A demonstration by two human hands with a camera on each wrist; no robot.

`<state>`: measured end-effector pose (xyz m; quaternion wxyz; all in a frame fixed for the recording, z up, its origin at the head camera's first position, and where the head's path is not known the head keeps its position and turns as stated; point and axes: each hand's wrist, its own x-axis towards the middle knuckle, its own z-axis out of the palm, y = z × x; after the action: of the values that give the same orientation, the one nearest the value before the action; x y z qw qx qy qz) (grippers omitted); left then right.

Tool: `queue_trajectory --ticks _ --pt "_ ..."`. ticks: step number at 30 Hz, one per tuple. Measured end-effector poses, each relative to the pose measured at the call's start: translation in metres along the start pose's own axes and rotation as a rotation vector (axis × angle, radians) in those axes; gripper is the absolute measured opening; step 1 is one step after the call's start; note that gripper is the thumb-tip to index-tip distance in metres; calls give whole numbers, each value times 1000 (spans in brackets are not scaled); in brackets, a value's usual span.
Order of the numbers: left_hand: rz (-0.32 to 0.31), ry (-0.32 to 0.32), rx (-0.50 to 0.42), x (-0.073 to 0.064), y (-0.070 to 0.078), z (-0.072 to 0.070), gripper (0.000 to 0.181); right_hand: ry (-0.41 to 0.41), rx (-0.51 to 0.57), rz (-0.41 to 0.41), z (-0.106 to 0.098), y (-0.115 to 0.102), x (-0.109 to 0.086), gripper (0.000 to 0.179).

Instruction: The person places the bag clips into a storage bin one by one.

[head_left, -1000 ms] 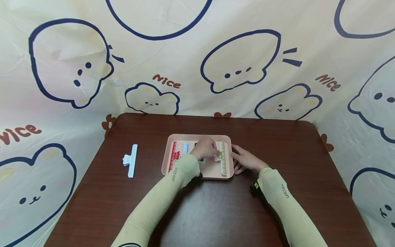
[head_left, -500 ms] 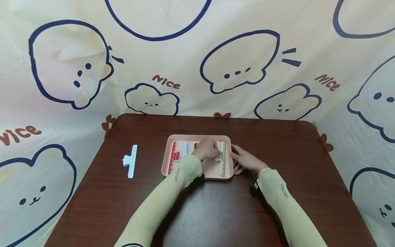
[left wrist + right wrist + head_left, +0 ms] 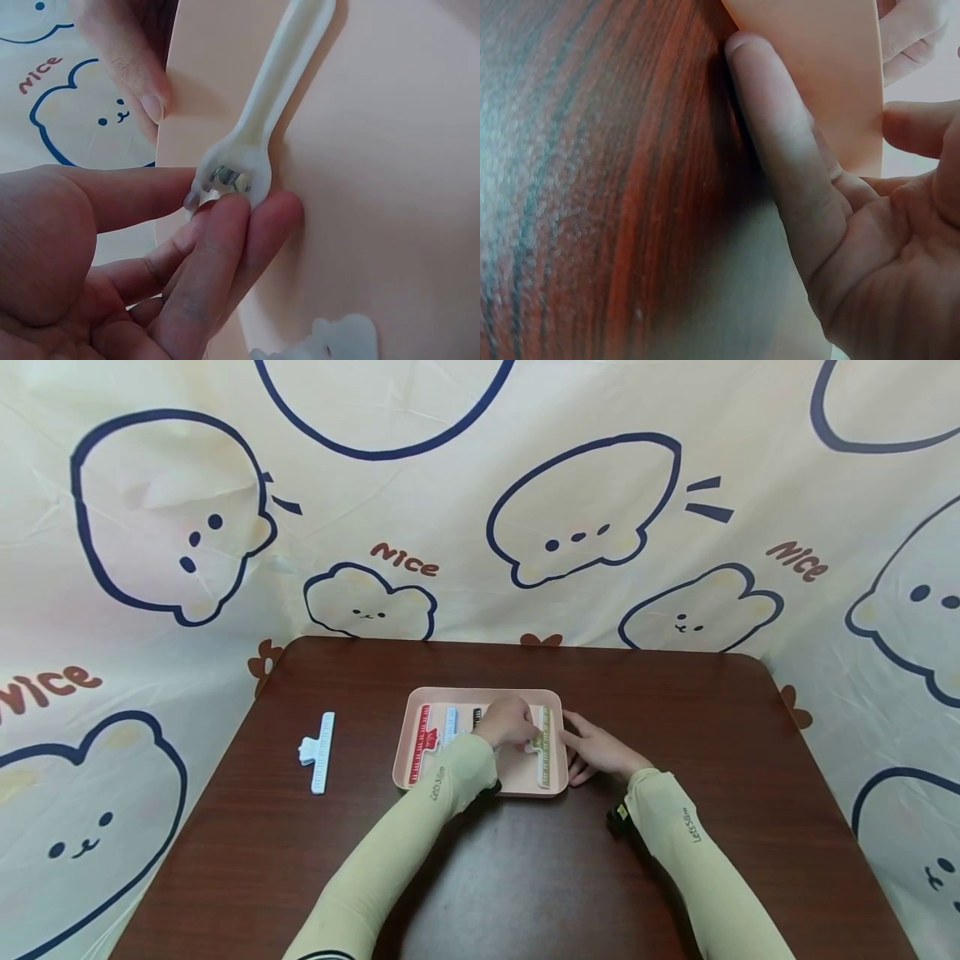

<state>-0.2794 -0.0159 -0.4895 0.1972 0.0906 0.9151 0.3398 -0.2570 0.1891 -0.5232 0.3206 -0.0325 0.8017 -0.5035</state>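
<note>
In the head view my left hand (image 3: 507,722) reaches into a pale pink tray (image 3: 517,695), by the green ruler clip (image 3: 545,760) along its right side. The left wrist view shows the thumb and fingers pinching the handle end of this clip (image 3: 281,82), where a small metal spring shows. My right hand (image 3: 600,750) lies against the tray's right edge, fingers extended; in the right wrist view one finger (image 3: 772,112) runs along the outer wall. Left of my left hand in the tray are a red ruler clip (image 3: 418,756), a light blue one (image 3: 451,722) and a partly hidden black one (image 3: 477,716).
Another light blue ruler clip (image 3: 322,753) lies on the dark brown table (image 3: 360,668), left of the tray. Part of a white clip handle (image 3: 349,337) shows low in the left wrist view. A cream cloth (image 3: 465,510) with cartoon drawings hangs around the table.
My left hand and forearm have shifted slightly right, leaving more of the black ruler clip in view. The right hand and the tray stay in place.
</note>
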Motion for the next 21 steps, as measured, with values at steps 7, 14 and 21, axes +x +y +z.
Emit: queue_trajectory --ticks 7,14,21 --pt "-27 -34 47 5 1 2 29 0 -3 3 0 1 -1 61" --pt "-58 -49 42 9 0 3 29 -3 -4 3 0 1 0 61" --pt "-43 -44 69 11 0 4 28 -1 -2 2 0 0 0 60"
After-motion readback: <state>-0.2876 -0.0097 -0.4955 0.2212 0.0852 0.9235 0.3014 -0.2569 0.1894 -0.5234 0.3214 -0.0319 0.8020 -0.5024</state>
